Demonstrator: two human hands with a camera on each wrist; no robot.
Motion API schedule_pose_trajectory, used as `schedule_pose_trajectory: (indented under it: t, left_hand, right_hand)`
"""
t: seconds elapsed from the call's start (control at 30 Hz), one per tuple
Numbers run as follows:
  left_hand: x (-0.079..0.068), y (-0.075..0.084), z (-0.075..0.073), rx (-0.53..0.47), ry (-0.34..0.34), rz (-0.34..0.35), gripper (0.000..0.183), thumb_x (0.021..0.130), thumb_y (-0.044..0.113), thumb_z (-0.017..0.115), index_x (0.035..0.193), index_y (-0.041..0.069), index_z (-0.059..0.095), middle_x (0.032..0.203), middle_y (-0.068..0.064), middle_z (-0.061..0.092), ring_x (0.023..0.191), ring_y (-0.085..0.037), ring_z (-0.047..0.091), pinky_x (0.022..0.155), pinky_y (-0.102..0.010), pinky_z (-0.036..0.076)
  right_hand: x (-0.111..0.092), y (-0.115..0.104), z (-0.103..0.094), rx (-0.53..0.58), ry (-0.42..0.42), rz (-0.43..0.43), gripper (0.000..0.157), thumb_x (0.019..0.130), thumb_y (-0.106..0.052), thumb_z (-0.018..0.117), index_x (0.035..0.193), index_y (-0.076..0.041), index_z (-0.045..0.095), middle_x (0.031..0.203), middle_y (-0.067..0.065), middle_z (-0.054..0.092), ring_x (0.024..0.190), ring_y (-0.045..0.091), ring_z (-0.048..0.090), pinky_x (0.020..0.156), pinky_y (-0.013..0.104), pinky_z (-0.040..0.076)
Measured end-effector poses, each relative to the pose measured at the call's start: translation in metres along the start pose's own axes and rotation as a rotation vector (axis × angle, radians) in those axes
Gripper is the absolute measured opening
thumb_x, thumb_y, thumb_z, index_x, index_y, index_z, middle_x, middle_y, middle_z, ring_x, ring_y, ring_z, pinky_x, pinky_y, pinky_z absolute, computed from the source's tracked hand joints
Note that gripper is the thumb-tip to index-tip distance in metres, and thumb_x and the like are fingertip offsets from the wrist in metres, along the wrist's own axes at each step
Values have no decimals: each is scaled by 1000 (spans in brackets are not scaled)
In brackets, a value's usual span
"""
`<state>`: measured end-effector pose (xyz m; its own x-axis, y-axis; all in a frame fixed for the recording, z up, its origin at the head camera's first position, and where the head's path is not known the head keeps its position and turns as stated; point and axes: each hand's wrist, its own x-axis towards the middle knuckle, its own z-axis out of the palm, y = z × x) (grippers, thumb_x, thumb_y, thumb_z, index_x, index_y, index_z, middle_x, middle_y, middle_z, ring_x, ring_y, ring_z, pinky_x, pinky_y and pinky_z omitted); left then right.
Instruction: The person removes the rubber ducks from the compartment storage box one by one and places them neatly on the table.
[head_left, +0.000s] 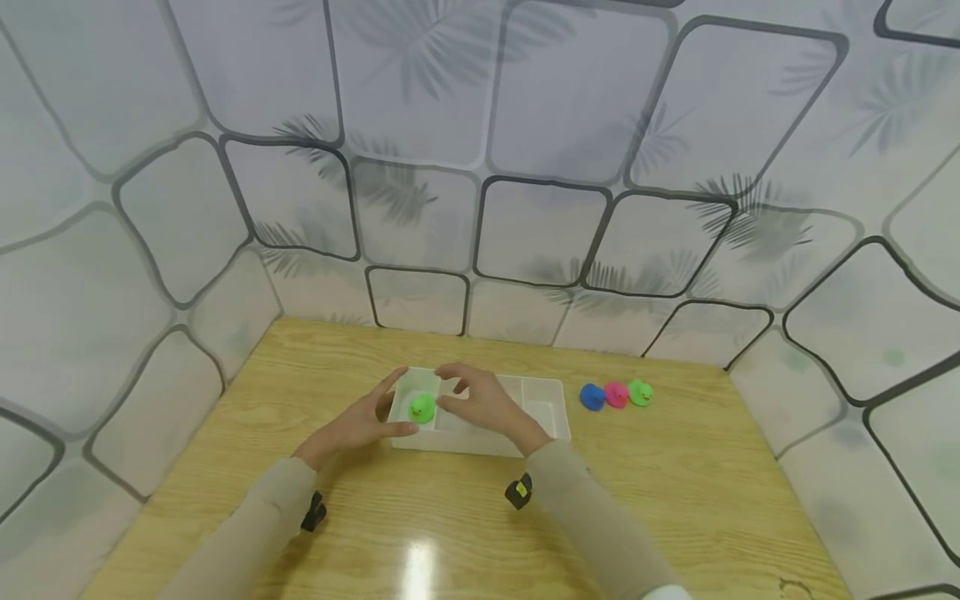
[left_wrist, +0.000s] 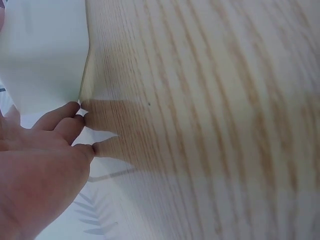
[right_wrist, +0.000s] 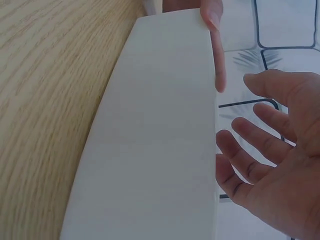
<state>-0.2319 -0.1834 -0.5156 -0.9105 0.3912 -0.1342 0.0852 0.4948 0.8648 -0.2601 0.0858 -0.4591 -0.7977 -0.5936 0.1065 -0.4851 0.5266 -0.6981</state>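
Observation:
A white divided box [head_left: 465,442] lies lengthwise on the table. A green toy duck [head_left: 422,408] sits in its leftmost compartment. My left hand [head_left: 365,421] holds the box's left end, thumb at the near side and index finger at the far corner. In the left wrist view, other fingers [left_wrist: 70,127] rest low beside the end wall, at the table. Above the middle of the box hovers my right hand [head_left: 483,402], thumb and fingers spread apart. Nothing is between them in the right wrist view, where the hand [right_wrist: 280,155] stands beside the box's rim.
To the right of the box, a blue toy duck [head_left: 592,397], a pink one [head_left: 617,394] and another green one [head_left: 641,392] stand in a row. The wooden table [head_left: 420,517] meets patterned walls [head_left: 420,300] at the back and sides.

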Motion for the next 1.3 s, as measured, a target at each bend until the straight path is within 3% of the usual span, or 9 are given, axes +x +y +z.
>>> schedule_pose_trajectory:
  t: [0.27, 0.53, 0.73, 1.0, 1.13, 1.2, 1.3]
  left_hand:
    - [0, 1, -1, 9, -5, 0, 110, 95, 46, 79, 171, 30, 2, 169, -30, 28, 158, -51, 23, 118, -80, 20]
    - [-1, 4, -1, -3, -14, -6, 109, 95, 46, 78, 171, 30, 1, 169, -30, 27, 158, -52, 22, 117, -80, 20]
    - [-3, 6, -2, -12, -19, -4, 108, 96, 46, 78, 171, 30, 1, 170, -31, 24, 159, -51, 20, 118, -80, 19]
    - [-2, 4, -1, -40, -28, 3, 108, 97, 42, 78, 171, 33, 0, 171, -29, 24, 159, -50, 22, 118, -79, 21]
    - [-3, 4, -1, -48, -26, 8, 108, 97, 41, 78, 171, 34, 0, 171, -29, 24, 159, -49, 23, 119, -78, 21]
    - [-2, 4, 0, -54, -27, 14, 108, 97, 40, 78, 171, 33, 0, 171, -29, 25, 159, -49, 23, 120, -77, 21]
    - [-2, 2, 1, -59, -27, 24, 109, 97, 39, 79, 171, 29, 0, 170, -29, 25, 158, -48, 24, 121, -75, 22]
  right_hand:
    - [11, 0, 11, -7, -62, 52, 50, 101, -27, 70, 148, -13, 59, 145, 9, 65, 113, 25, 66, 83, 33, 57]
    - [15, -2, 18, -16, -106, 103, 48, 99, -20, 72, 145, -12, 62, 146, 8, 65, 112, 25, 65, 79, 32, 56]
    - [22, 0, 26, -26, -122, 98, 50, 97, -19, 73, 145, -10, 62, 144, 8, 66, 96, 17, 65, 74, 27, 55]
    - [30, -1, 34, -158, -122, 80, 50, 95, -20, 75, 142, -8, 64, 147, 9, 65, 82, 14, 65, 77, 26, 55]
    - [32, -2, 35, -192, -127, 78, 46, 94, -20, 76, 137, -7, 68, 144, 9, 67, 107, 22, 72, 99, 37, 56]
    - [33, -4, 36, -221, -131, 71, 42, 94, -20, 76, 133, -6, 70, 140, 9, 69, 128, 28, 65, 112, 45, 51]
    - [34, -6, 37, -262, -143, 76, 40, 94, -21, 77, 130, -6, 71, 137, 9, 70, 135, 29, 61, 115, 47, 48]
